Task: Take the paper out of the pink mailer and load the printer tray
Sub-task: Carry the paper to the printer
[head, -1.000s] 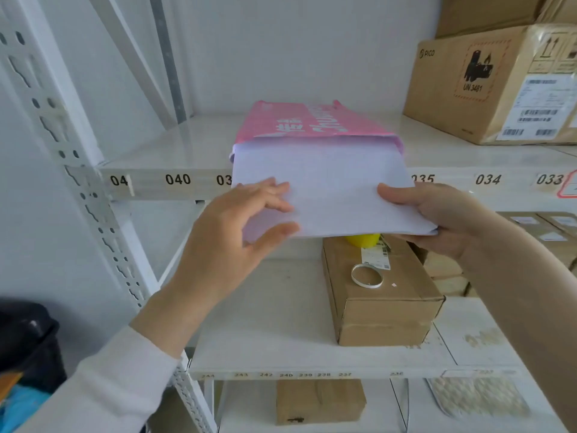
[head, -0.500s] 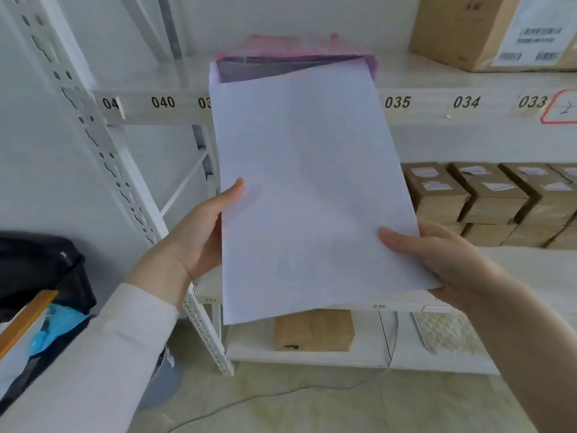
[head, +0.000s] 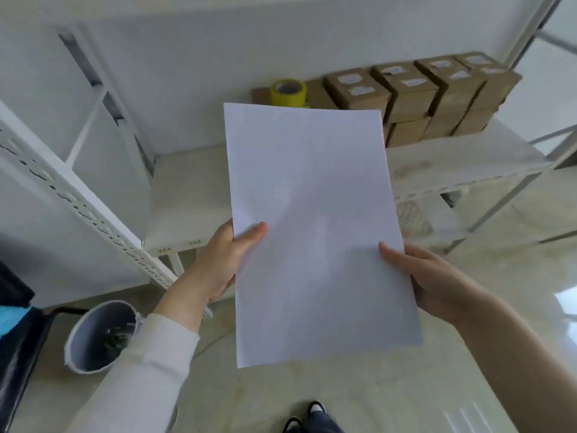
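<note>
A stack of white paper point(head: 315, 232) hangs in the air in front of me, long edge pointing away, held at both side edges. My left hand point(head: 224, 260) grips the left edge with the thumb on top. My right hand point(head: 427, 282) clasps the right edge, thumb on the top sheet. The pink mailer is out of view, and no printer or tray shows in this frame.
A white metal shelf point(head: 187, 195) stands ahead, with a yellow tape roll point(head: 288, 92) and several small cardboard boxes point(head: 437, 95) at its back. A grey waste bin point(head: 100, 335) sits on the floor at lower left. My shoes point(head: 307, 417) show at the bottom.
The paper has come fully out of the pink mailer and down toward me. My view has tilted down from the upper shelf to the lower shelf and floor; the mailer has left the frame.
</note>
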The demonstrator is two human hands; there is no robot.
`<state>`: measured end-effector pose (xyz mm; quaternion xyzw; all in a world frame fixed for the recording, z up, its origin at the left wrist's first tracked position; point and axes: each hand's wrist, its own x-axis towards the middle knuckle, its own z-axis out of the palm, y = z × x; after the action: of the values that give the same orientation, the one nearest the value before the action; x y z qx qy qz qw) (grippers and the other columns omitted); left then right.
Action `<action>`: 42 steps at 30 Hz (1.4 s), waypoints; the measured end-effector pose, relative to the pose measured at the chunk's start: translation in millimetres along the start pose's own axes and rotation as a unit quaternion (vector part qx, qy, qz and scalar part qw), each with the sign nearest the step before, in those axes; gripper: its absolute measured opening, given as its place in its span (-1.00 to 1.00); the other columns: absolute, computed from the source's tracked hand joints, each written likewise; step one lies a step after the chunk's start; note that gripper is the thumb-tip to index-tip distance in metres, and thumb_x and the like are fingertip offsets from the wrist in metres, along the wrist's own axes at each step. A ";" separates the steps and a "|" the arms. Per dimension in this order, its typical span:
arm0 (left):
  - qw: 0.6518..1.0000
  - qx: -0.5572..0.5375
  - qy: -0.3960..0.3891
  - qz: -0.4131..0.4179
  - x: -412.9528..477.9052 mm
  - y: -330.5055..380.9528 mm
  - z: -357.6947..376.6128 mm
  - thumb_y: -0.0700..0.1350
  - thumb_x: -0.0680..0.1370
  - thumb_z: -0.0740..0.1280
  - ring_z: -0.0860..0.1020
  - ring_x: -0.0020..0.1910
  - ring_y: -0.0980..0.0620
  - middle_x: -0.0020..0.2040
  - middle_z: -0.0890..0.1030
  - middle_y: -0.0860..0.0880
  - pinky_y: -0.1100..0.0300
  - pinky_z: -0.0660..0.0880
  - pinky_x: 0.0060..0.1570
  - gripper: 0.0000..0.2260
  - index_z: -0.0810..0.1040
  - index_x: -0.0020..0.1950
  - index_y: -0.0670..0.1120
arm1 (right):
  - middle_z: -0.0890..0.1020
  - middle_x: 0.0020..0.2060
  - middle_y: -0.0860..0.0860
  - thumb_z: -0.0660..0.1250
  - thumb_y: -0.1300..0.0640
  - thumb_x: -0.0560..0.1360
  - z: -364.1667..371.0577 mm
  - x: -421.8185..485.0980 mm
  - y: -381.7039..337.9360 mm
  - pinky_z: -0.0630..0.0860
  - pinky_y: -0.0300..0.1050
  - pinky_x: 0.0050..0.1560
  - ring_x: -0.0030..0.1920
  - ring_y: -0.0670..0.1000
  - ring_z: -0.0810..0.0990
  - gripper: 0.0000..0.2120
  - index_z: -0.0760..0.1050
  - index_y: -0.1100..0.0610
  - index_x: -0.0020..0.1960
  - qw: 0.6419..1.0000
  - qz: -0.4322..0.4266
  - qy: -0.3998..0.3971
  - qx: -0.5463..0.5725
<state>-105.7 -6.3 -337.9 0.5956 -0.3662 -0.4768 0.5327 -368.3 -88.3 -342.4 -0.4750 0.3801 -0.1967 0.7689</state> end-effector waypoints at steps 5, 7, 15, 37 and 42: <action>0.991 0.006 -0.116 -0.065 10.8 -31.2 75.2 -0.10 0.53 0.25 0.62 -0.07 0.18 -0.11 0.69 0.16 0.32 0.55 -0.10 -0.88 0.55 0.01 0.02 | 0.72 -0.20 0.04 0.27 0.08 0.40 -47.1 -41.7 49.7 0.63 -0.12 -0.25 -0.20 0.06 0.68 -0.64 0.50 0.26 0.11 0.981 -0.045 0.181 0.056; 0.983 0.001 -0.159 -0.093 15.7 -41.4 111.9 -0.09 0.53 0.24 0.64 -0.17 0.20 -0.19 0.69 0.17 0.37 0.55 -0.24 -0.88 0.55 0.00 0.00 | 0.72 -0.21 0.04 0.35 0.00 0.34 -70.9 -65.7 68.7 0.63 -0.11 -0.26 -0.22 0.06 0.68 -0.56 0.50 0.27 0.10 0.966 -0.055 0.242 0.073; 0.939 0.020 -0.307 -0.156 19.4 -86.6 304.9 -0.17 0.55 0.25 0.66 -0.18 0.05 -0.13 0.68 0.05 0.14 0.62 -0.15 -0.87 0.53 0.05 -0.03 | 0.71 -0.24 -0.01 0.43 0.02 0.31 -196.5 -174.0 120.7 0.63 -0.10 -0.29 -0.25 0.01 0.68 -0.66 0.53 0.14 0.03 0.886 -0.101 0.429 0.145; 0.828 0.073 -0.526 -0.179 70.7 -129.5 827.7 -0.21 0.55 0.22 0.65 -0.30 0.12 -0.13 0.64 -0.02 0.23 0.60 -0.29 -0.83 0.44 0.14 -0.10 | 0.72 -0.23 -0.12 0.19 0.20 0.55 -563.7 -373.0 151.6 0.60 -0.25 -0.29 -0.22 -0.09 0.68 -0.75 0.44 0.16 0.21 0.726 -0.127 0.614 0.283; 0.807 0.071 -0.555 -0.190 109.3 -116.9 938.6 -0.22 0.56 0.21 0.65 -0.29 0.14 -0.06 0.60 -0.05 0.27 0.59 -0.30 -0.75 0.40 0.24 -0.16 | 0.71 -0.21 -0.08 0.20 0.21 0.53 -658.5 -388.7 114.3 0.59 -0.25 -0.31 -0.24 -0.09 0.68 -0.77 0.45 0.15 0.18 0.695 -0.137 0.646 0.283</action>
<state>-983.2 -358.1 -451.4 0.3235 -0.5114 -0.7906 0.0939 -1129.3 -158.9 -459.5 -0.0376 0.6406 -0.6565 0.3965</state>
